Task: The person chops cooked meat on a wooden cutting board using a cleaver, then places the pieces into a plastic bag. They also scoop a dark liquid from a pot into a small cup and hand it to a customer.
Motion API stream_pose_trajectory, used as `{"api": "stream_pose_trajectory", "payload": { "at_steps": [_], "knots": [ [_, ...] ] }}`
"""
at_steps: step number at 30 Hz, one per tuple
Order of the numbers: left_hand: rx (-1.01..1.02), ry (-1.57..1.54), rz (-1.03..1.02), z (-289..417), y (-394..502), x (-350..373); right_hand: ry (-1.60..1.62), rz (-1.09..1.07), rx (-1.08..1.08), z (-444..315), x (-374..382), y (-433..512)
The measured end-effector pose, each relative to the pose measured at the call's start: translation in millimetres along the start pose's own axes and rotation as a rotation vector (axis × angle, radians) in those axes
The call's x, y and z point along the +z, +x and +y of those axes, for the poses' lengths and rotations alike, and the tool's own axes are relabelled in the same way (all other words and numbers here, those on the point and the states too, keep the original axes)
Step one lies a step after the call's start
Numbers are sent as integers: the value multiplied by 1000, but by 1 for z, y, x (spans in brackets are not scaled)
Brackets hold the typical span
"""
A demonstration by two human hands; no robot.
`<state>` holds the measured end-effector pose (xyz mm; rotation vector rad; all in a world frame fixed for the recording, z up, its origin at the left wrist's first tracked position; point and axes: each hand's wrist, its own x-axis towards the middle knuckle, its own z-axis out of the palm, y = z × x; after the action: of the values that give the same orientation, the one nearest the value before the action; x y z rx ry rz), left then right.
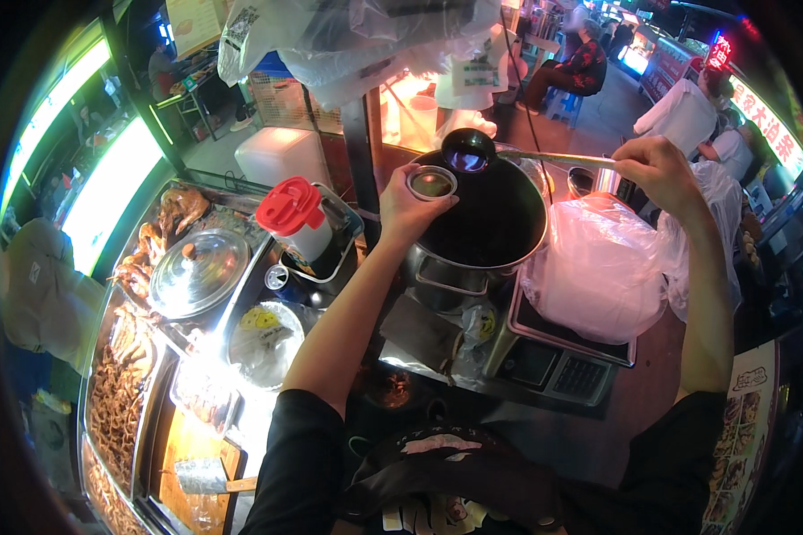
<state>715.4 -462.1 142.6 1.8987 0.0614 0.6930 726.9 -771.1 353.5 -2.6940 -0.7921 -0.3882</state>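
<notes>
My left hand (407, 204) grips a small round plastic cup (432, 183) by its sides, above the near-left rim of a large metal stockpot (472, 267). Some brownish liquid seems to be in the cup. My right hand (659, 170) pinches the long metal handle of a ladle (468, 151). The ladle's dark bowl is over the pot, just right of and beyond the cup. Its inside looks dark and shiny; how much liquid it holds is unclear. The pot's contents are too dark to make out.
A digital scale (555, 371) bears a plastic-wrapped white bundle (595, 274) right of the pot. Leftward stand a red-lidded jug (294, 214), a can (278, 277), a glass lid (201, 271) and trays of cooked meat (117, 381). A cleaver (201, 475) lies on a wooden board (174, 445).
</notes>
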Motion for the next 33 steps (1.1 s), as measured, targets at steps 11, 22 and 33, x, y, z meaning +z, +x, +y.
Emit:
{"api": "stream_pose_trajectory", "payload": {
  "at_steps": [11,22,33],
  "knots": [
    [-60,-19,0,7,0,3,-33,66,-33,-39,11,-11],
    [-48,-41,-11,3,0,4,-77,148,-139,-42,13,-12],
    [4,-47,18,8,-11,-17,254,-16,102,3,30,-1]
  ]
}}
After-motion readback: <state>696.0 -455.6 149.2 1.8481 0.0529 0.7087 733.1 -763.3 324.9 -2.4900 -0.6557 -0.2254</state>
